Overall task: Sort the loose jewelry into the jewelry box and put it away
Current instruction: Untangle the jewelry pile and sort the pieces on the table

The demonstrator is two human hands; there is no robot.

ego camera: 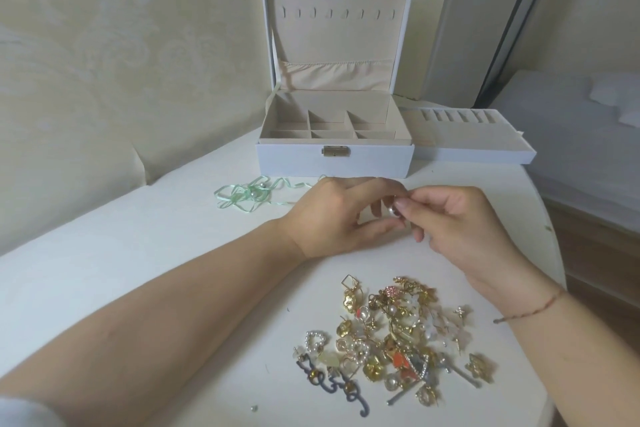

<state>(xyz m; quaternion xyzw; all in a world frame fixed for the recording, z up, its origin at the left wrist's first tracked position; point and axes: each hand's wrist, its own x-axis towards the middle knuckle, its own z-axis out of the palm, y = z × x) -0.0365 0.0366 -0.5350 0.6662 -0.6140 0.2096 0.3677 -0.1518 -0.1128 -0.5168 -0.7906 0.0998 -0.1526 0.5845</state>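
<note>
A white jewelry box (pixel 335 161) stands open at the back of the white table, lid upright, its beige compartments holding nothing I can see. Its removable tray (pixel 474 149) lies beside it on the right. A pile of loose jewelry (pixel 391 333), gold pieces, pearls and earrings, lies near the front edge. Between pile and box, my left hand (pixel 332 218) and my right hand (pixel 460 222) meet above the table. Both pinch one small pearl-like piece (pixel 391 211) between their fingertips. A mint green ribbon necklace (pixel 242 196) lies left of the hands.
The white table (pixel 138 253) meets a patterned wall on the left and behind. The table's rounded right edge drops to a wooden floor. A bed with white bedding (pixel 571 107) stands at the far right. A tiny bead (pixel 254 408) lies near the front.
</note>
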